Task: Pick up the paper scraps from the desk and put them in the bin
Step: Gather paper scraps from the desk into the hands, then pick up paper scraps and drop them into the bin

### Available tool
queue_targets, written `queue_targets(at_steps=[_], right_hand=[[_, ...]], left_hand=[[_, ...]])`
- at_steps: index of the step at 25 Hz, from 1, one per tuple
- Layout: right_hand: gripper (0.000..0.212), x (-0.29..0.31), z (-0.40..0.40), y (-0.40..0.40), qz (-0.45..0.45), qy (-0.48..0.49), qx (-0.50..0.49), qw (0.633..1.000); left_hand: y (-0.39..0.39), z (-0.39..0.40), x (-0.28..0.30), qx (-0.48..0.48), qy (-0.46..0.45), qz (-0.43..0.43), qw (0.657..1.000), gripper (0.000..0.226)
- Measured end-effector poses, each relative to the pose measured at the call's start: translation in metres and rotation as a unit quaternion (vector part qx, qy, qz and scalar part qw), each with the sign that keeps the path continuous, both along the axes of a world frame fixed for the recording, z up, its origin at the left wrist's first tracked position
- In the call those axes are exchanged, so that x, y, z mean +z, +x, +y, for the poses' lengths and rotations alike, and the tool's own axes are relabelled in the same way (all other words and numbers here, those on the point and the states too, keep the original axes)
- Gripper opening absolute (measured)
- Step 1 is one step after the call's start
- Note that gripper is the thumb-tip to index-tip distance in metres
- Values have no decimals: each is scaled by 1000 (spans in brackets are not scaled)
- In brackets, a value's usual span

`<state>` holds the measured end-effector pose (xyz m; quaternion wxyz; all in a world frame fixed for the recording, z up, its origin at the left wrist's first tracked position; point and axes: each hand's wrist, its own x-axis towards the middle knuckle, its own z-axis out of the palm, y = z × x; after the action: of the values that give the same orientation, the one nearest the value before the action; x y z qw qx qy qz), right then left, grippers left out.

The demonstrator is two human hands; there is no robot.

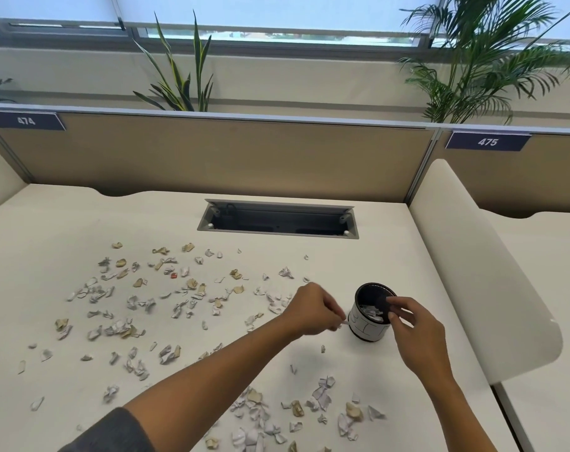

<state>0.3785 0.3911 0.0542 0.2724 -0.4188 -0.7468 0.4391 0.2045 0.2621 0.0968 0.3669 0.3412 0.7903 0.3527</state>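
scrap pinched in left hand, beside bin

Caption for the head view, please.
Left hand pinches a scrap beside the bin; right hand holds its rim; desk still littered.

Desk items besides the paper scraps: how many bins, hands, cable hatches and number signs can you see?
Bin: 1
Hands: 2, left, right
Cable hatch: 1
Number signs: 2, 474, 475
Total: 6
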Motion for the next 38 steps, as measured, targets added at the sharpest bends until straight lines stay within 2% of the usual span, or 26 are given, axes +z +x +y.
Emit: queue_targets(at_steps=[3, 7, 10, 13, 17, 19, 21, 25, 27, 30, 33, 35, 38], right_hand=[[29, 0, -6, 7, 21, 7, -14, 1000], [24, -1, -12, 14, 36, 16, -31, 999], [24, -3, -14, 18, 43, 12, -35, 998], [28, -5, -13, 22, 42, -3, -39, 998], [29, -6, -14, 26, 50, -8, -39, 998], [29, -10, -20, 29, 52, -9, -33, 998], [30, -17, -28, 32, 49, -17, -21, 998], [25, -38, -48, 39, -71, -25, 63, 995], [21, -50, -58, 45, -146, -49, 111, 982], [26, -59, -72, 52, -253, -3, 142, 957], [44, -60, -92, 56, -268, 9, 164, 949], [57, -61, -107, 56, -266, 18, 196, 944], [59, -64, -121, 52, -268, 39, 231, 935]], left_hand=[[10, 36, 18, -24, 30, 12, 999, 7], [20, 67, 22, -48, 46, 90, 994, 16], [24, 74, 12, -60, 40, 118, 990, 30], [22, 70, 7, -53, 51, 107, 992, 37], [17, 42, -3, -40, 91, 121, 988, 27], [14, 19, -18, -46, 71, 138, 987, 24], [12, -8, -38, -86, 6, 165, 982, 27], [23, -50, -75, -194, -90, 190, 958, 40], [33, -64, -86, -227, -102, 231, 941, 46], [42, -78, -90, -265, -98, 268, 921, 60], [47, -85, -89, -289, -95, 205, 930, 89], [49, -88, -90, -299, -100, 197, 928, 104], [48, -87, -90, -288, -92, 183, 935, 99]])
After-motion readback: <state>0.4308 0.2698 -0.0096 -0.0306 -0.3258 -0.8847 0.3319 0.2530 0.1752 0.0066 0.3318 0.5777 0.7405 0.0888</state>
